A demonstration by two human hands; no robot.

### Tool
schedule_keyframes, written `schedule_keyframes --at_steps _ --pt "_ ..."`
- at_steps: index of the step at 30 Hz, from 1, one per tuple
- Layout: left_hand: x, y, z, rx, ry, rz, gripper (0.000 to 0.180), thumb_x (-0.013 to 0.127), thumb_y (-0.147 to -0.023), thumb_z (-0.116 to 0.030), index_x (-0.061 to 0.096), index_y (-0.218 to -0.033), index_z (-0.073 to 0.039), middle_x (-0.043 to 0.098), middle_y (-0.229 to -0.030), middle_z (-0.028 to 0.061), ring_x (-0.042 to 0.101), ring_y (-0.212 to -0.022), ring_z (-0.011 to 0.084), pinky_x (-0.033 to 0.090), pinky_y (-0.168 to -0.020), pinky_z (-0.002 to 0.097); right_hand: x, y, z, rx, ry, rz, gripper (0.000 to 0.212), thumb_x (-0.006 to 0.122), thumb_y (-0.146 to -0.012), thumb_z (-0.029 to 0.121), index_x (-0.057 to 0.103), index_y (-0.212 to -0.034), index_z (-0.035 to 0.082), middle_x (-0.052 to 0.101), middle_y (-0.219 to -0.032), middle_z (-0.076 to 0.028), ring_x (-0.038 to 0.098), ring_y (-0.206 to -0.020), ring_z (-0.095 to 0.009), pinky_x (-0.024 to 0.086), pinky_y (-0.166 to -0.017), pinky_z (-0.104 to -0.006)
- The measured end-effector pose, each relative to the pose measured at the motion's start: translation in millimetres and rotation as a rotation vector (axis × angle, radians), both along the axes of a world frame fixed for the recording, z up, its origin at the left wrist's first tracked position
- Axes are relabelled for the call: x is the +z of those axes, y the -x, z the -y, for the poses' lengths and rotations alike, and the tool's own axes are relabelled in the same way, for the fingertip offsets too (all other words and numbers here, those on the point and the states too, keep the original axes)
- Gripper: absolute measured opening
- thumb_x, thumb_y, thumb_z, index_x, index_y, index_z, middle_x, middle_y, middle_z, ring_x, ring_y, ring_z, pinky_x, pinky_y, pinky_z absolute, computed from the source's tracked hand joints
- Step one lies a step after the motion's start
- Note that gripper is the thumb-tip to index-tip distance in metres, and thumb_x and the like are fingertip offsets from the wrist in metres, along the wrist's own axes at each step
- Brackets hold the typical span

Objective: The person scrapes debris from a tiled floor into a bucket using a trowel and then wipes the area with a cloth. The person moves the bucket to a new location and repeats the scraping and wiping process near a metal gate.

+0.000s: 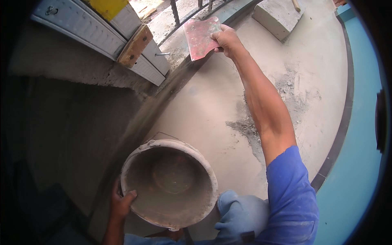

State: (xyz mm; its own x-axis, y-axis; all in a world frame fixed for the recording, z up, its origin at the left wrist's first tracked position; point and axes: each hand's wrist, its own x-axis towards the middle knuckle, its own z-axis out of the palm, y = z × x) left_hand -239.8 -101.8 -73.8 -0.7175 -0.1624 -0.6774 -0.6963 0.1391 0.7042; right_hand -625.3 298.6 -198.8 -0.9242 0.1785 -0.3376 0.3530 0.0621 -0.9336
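Note:
My left hand [122,201] grips the rim of a round bucket [210,179], its thumb over the edge. The bucket is tilted so its mouth faces me. Its inside is coated with grey residue, and no loose contents show. My right arm stretches far forward, and my right hand [226,39] is closed on one edge of a thin, flat red sheet [201,38]. The sheet is stained with grey and has a curved, notched outline. It is held over the floor's far edge, near a metal railing [174,12]. Whether it touches the ledge there, I cannot tell.
Grey crumbly mortar [249,124] is scattered on the pale floor [196,110]. A concrete-like block [275,18] sits at the far right. White panels [98,30] with a wooden piece [135,45] and a protruding bolt [162,54] stand left. A turquoise wall [363,102] borders the right.

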Motion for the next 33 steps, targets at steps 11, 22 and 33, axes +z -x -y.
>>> schedule_keyframes --at_steps 11,22,33 --pt "20.7 -1.0 -15.8 0.124 -0.110 -0.051 0.071 0.062 -0.080 -0.001 0.043 -0.148 0.006 0.059 -0.135 0.0172 0.058 -0.122 0.0258 0.044 -0.108 0.0381 -4.6 -151.6 -27.8 0.143 0.366 -0.042 0.050 0.065 -0.093 0.012 0.050 -0.138 0.001 0.067 -0.090 -0.004 0.063 -0.061 -0.008 0.049 -0.045 -0.0218" --pt "118.3 156.1 -142.2 -0.140 -0.141 -0.400 0.066 0.058 -0.083 0.002 0.043 -0.147 0.004 0.059 -0.135 0.0154 0.058 -0.123 0.0251 0.043 -0.109 0.0382 29.5 -467.5 -246.8 -0.842 0.246 0.034 0.051 0.057 -0.089 0.002 0.048 -0.140 -0.003 0.063 -0.121 -0.012 0.067 -0.103 -0.022 0.057 -0.086 -0.0357" --pt "82.9 269.3 -302.4 -0.283 -0.412 -0.368 0.052 0.057 -0.087 0.004 0.049 -0.138 -0.001 0.063 -0.118 0.0111 0.064 -0.106 0.0208 0.055 -0.093 0.0363 -35.3 -736.3 -226.1 -1.097 -0.790 0.829 0.069 0.059 -0.081 0.002 0.043 -0.148 -0.007 0.061 -0.134 -0.028 0.059 -0.127 -0.039 0.046 -0.108 -0.0437"
